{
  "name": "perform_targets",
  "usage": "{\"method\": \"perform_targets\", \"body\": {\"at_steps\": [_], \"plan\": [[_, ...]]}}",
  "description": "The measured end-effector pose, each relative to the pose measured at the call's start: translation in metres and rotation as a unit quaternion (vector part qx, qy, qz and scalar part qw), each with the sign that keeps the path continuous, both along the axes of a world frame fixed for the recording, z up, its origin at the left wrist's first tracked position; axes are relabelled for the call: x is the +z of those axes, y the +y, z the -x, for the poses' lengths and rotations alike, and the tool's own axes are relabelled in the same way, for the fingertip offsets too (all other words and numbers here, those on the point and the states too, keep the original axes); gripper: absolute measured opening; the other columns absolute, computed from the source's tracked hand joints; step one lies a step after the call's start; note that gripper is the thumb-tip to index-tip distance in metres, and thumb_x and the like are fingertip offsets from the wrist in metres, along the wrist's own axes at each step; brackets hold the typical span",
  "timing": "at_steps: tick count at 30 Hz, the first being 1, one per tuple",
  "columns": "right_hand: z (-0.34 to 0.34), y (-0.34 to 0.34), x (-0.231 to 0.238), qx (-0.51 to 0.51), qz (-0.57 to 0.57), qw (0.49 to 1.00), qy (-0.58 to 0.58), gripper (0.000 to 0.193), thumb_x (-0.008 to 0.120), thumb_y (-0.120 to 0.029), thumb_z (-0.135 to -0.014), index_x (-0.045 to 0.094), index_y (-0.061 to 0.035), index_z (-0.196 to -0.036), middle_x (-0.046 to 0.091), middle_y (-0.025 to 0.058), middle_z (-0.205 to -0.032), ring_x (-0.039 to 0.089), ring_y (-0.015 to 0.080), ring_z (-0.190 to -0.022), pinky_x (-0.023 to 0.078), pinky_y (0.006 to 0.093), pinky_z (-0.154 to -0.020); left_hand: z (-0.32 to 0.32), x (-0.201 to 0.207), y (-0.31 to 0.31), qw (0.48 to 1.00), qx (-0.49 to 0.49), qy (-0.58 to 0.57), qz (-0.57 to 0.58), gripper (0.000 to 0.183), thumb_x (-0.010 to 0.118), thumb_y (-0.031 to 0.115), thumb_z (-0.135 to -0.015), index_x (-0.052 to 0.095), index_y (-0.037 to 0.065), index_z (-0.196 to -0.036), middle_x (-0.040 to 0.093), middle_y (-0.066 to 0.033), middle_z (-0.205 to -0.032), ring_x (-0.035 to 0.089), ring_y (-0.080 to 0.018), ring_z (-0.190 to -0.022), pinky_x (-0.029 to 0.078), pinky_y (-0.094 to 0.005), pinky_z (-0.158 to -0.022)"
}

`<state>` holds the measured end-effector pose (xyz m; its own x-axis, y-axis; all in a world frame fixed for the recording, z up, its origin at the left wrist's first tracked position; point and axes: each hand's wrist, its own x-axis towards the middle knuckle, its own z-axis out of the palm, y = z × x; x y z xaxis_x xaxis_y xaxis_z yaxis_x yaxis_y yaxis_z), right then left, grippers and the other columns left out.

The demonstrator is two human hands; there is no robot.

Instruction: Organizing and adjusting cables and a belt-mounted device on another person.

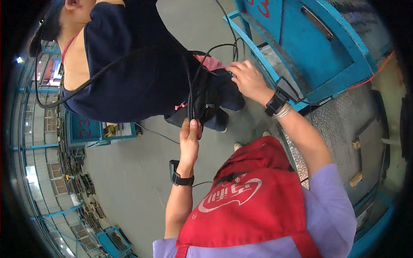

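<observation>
My left hand (190, 132) is closed around a bundle of black cables (192, 101), thumb on top, beside a co-worker's waist. Right under the cables hangs a small black bag (210, 112) with a zip and a pink charm (180, 105). My right hand (250, 80) is farther out to the right, fingers pinched together by a red checked cloth (208, 62) at the co-worker's side. What its fingertips hold is too small to make out. One black cable loops up across the co-worker's dark blue top (129, 81) toward the head.
At the upper right stands a blue metal cabinet (318, 47) with a dark handle, close to my right hand. Its frame edges the checker-plate floor (320, 124). Wooden blocks (356, 179) lie there. A blue cart (101, 131) is at the left, with a cable (157, 132) near it.
</observation>
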<state>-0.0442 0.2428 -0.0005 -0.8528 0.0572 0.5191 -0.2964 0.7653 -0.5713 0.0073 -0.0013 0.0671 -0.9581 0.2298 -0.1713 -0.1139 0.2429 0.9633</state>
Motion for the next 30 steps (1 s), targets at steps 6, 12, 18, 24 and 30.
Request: {"method": "perform_targets", "body": {"at_steps": [6, 12, 18, 24, 30], "plan": [[-0.022, -0.016, 0.017, 0.074, -0.024, 0.994, -0.078, 0.021, 0.059, -0.011, -0.081, 0.052, -0.0068, -0.100, 0.057, 0.0078, -0.092, 0.052, 0.0236, -0.096, 0.039, 0.0368, -0.083, -0.004, 0.001, 0.001, 0.999, 0.008, 0.020, 0.027, 0.033, 0.041, 0.035, -0.096, 0.045, 0.008, -0.078, 0.037, 0.0047, -0.062, 0.031, -0.0063, -0.056, 0.027, -0.0222, -0.052], [-0.048, -0.070, 0.069, 0.210, 0.684, 0.638, -0.284, 0.025, 0.052, -0.010, -0.088, 0.046, 0.0031, -0.109, 0.059, 0.0080, -0.095, 0.055, 0.0133, -0.076, 0.045, 0.0267, -0.066, -0.004, -0.007, 0.010, 0.999, 0.018, 0.037, 0.008, 0.030, 0.038, 0.031, -0.098, 0.048, 0.006, -0.085, 0.050, 0.0002, -0.070, 0.040, -0.0072, -0.061, 0.033, -0.0227, -0.056], [-0.065, -0.114, 0.052, 0.225, 0.448, 0.783, -0.369, 0.074, 0.045, -0.038, -0.093, 0.010, 0.0068, -0.140, 0.026, 0.0206, -0.143, 0.030, 0.0244, -0.130, 0.025, 0.0365, -0.105, -0.008, -0.002, 0.011, 0.996, 0.056, -0.006, -0.065, 0.030, 0.040, 0.030, -0.097, 0.054, 0.004, -0.101, 0.057, -0.0024, -0.087, 0.049, -0.0092, -0.075, 0.040, -0.0238, -0.068], [-0.092, -0.131, 0.052, 0.108, 0.156, 0.972, -0.137, 0.067, 0.043, -0.035, -0.091, 0.020, 0.0118, -0.132, 0.029, 0.0309, -0.135, 0.030, 0.0420, -0.127, 0.019, 0.0578, -0.102, -0.001, -0.002, 0.002, 0.995, 0.034, -0.050, -0.078, 0.031, 0.040, 0.029, -0.097, 0.053, 0.002, -0.104, 0.057, -0.0035, -0.090, 0.051, -0.0113, -0.081, 0.042, -0.0250, -0.073], [-0.100, -0.124, 0.061, 0.116, 0.036, 0.991, -0.053, 0.052, 0.052, -0.022, -0.086, 0.036, 0.0074, -0.126, 0.043, 0.0247, -0.126, 0.039, 0.0385, -0.120, 0.030, 0.0509, -0.099, 0.008, -0.002, -0.005, 0.980, 0.013, -0.129, -0.149, 0.029, 0.039, 0.027, -0.097, 0.052, 0.001, -0.103, 0.056, -0.0045, -0.088, 0.051, -0.0121, -0.081, 0.042, -0.0271, -0.072]]}}
